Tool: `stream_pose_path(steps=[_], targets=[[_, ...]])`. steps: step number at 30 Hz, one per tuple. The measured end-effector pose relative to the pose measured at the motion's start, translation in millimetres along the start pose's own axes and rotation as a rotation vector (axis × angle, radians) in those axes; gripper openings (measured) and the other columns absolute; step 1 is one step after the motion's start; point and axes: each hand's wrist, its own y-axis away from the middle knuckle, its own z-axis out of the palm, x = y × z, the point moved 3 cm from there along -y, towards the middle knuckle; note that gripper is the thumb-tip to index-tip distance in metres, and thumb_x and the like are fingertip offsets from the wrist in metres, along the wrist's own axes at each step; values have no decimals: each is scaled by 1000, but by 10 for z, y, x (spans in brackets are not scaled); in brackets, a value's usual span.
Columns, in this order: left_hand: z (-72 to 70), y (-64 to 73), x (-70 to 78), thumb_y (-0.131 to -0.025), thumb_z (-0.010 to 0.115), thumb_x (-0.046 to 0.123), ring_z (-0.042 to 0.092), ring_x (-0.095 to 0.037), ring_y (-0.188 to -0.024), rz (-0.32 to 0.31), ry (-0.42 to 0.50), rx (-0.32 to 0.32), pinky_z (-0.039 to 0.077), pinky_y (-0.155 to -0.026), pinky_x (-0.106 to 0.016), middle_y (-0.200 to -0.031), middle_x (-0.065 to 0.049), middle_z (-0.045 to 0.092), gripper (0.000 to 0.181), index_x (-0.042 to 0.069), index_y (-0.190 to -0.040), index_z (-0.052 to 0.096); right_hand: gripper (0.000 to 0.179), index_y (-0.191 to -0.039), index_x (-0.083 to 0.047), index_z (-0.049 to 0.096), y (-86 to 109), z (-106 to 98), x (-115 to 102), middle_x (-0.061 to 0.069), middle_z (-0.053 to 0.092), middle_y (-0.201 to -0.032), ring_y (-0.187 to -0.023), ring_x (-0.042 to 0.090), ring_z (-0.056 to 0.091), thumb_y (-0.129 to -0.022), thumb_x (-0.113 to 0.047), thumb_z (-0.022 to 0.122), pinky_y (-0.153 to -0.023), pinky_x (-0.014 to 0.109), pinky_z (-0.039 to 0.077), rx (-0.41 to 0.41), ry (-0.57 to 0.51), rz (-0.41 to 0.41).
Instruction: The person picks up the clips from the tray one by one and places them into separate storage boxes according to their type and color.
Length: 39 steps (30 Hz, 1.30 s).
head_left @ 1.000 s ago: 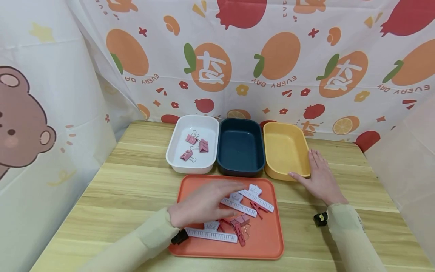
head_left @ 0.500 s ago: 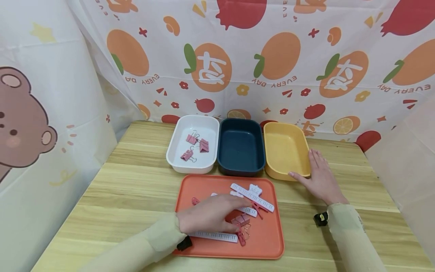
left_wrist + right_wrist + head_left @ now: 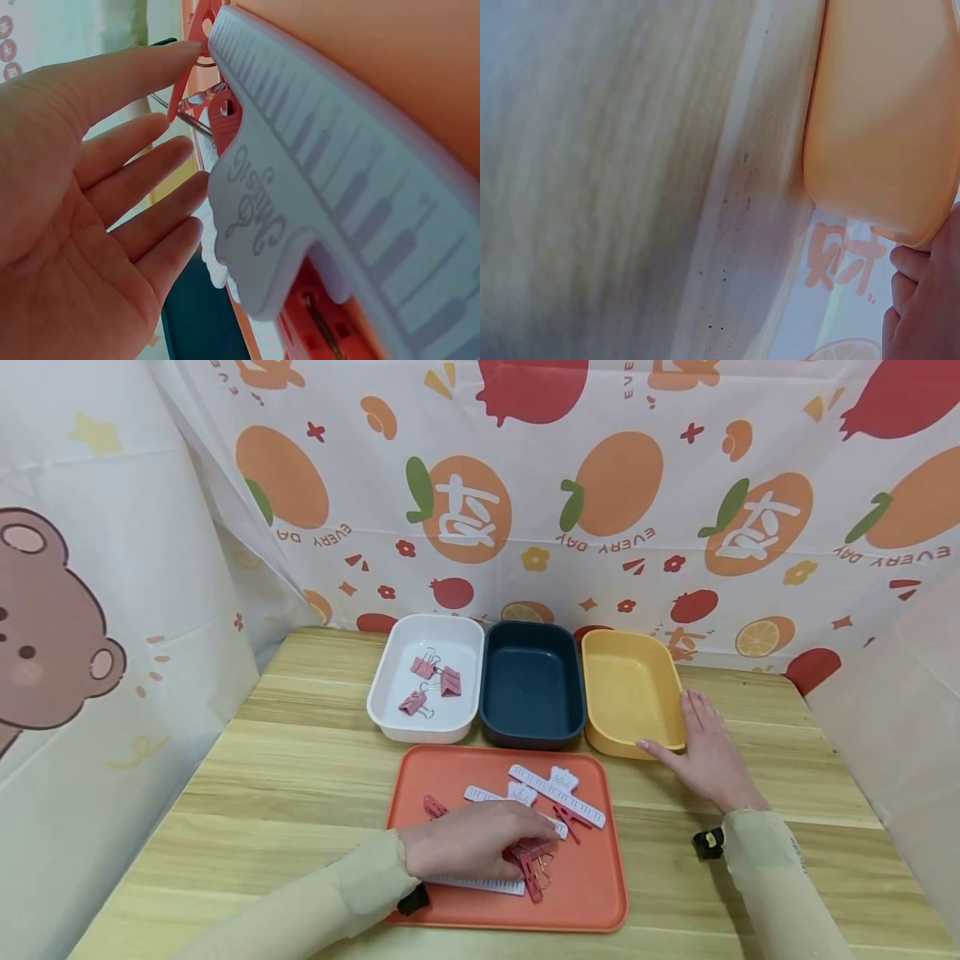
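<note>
My left hand (image 3: 472, 839) is low over the orange-red tray (image 3: 585, 897), its thumb and fingers spread around a pink binder clip (image 3: 536, 848). A red clothespin (image 3: 531, 878) lies against that clip. In the left wrist view the fingers are loosely extended and the thumb tip overlaps a red clothespin (image 3: 225, 116). Beside them is a white ruler-like clip (image 3: 255, 202) with piano keys and "Music" printed on it. My right hand (image 3: 708, 756) rests on the near right corner of the yellow bin (image 3: 633, 693), fingers along its outer side, thumb at the front rim.
A white bin (image 3: 423, 733) holds pink binder clips. Between it and the yellow one stands a dark blue bin (image 3: 532, 693). More white clips (image 3: 558, 795) and red clothespins (image 3: 433, 806) lie on the tray. A fruit-print cloth (image 3: 540, 485) hangs behind the wooden table (image 3: 277, 777).
My left hand has lowered and moved a little right and toward the tray's front, over the pink binder clip, uncovering a red clothespin at the left. My right hand has stayed put.
</note>
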Motion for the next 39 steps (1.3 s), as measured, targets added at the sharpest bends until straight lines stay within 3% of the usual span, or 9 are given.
stream_pose_path(steps=[14, 28, 39], targets=[[25, -26, 5, -89, 82, 19, 56, -2, -112, 42, -41, 0, 48, -96, -22, -126, 15, 65, 48, 19, -135, 68, 112, -160, 5, 5, 0, -6, -10, 25, 5, -166, -153, 40, 1, -93, -69, 56, -121, 55, 3, 1, 3, 6], [44, -64, -26, -85, 86, 24, 58, -1, -116, 12, -33, -48, 48, -98, -23, -129, 12, 64, 56, 17, -137, 66, 113, -160, 5, 5, -5, 2, 1, 24, 4, -167, -153, 39, 0, -93, -70, 56, -121, 55, 3, -7, 3, 13], [9, -106, -27, -83, 88, 25, 56, -1, -84, 1, 27, -36, 49, -76, -15, -105, 17, 67, 45, 19, -125, 74, 113, -160, 5, 6, -2, 4, 8, 27, 9, -166, -153, 39, 2, -93, -70, 56, -121, 55, 4, 1, 11, 8]])
